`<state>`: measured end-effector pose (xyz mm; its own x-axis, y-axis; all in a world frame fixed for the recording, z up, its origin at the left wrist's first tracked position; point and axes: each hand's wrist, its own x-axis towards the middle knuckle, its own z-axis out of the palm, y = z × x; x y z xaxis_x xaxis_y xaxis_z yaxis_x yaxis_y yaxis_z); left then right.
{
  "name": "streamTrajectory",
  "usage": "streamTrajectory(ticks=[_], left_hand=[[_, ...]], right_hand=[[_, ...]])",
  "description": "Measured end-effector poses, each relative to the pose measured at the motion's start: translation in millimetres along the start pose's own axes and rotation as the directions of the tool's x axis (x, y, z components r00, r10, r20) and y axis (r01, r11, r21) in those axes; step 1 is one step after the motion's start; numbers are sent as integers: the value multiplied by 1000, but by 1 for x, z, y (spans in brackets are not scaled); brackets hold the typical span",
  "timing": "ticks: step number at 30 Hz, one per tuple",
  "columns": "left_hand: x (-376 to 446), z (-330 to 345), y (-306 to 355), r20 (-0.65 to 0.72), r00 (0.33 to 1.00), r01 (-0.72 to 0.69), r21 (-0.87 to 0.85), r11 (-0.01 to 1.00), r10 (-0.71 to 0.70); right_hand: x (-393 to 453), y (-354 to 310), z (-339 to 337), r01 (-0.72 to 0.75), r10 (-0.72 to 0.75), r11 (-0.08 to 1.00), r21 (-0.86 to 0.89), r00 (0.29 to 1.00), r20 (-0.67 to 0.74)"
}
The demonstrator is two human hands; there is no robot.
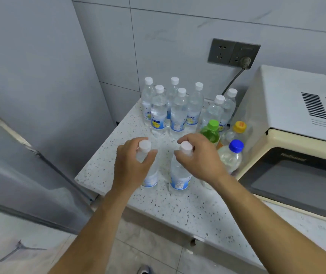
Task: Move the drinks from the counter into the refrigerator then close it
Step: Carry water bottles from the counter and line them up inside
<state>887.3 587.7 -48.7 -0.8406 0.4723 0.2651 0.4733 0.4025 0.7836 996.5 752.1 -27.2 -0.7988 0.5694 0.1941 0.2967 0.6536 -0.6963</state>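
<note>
Both hands curl round bottle necks nearest me: left hand [133,161] and right hand [197,155], left of the microwave [296,115]. Ten more drinks wait behind; nothing looks stowed.

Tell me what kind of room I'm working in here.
Most likely a home kitchen: a speckled stone counter crowded with drink bottles, a cream microwave plugged into a tiled wall's socket, and a tall grey refrigerator on the left.
</note>
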Motion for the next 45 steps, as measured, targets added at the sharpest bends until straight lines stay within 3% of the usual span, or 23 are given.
streamTrajectory(ticks=[3, 8, 12, 17, 22, 25, 29, 32, 35, 38, 41, 45], left_hand=[[-19, 9, -25, 122, 985, 135, -120, 984, -120], [-32, 27, -56, 240, 931, 335, -259, 906, -276], [-34, 32, -71, 278, 915, 370, -281, 886, -293], [-32, 34, -80, 296, 908, 394, -364, 844, -296], [-38, 29, -72, 300, 907, 400, -402, 823, -295], [-56, 21, -69, 292, 897, 437, -482, 760, -331], [-97, 3, -59, 366, 870, 494, -644, 585, -331], [-131, -11, -47, 410, 849, 526, -711, 467, -333], [-169, -25, -36, 438, 757, 627, -695, 352, -485], [-211, -42, -34, 502, 631, 720, -664, 204, -592], [-256, -64, -45, 494, 613, 716, -678, 168, -617], [-312, -105, -64, 383, 566, 666, -734, 132, -730]], right_hand=[[-32, 16, 24, -58, 73, 986, 155, 993, -96], [-59, 44, 56, -264, 281, 906, 331, 960, -3], [-66, 51, 74, -352, 381, 838, 417, 924, 14], [-70, 48, 87, -356, 431, 803, 478, 901, -54], [-74, 45, 80, -368, 419, 746, 554, 907, 38], [-87, 44, 74, -407, 425, 633, 658, 894, 144], [-112, 43, 63, -462, 377, 361, 810, 867, 326], [-133, 44, 55, -532, 323, 185, 826, 827, 460], [-159, 45, 60, -629, 260, 103, 771, 765, 589], [-188, 37, 77, -716, 217, 123, 687, 695, 686], [-218, 19, 102, -764, 174, 213, 610, 644, 745], [-254, -18, 139, -815, 105, 307, 491, 542, 834]])
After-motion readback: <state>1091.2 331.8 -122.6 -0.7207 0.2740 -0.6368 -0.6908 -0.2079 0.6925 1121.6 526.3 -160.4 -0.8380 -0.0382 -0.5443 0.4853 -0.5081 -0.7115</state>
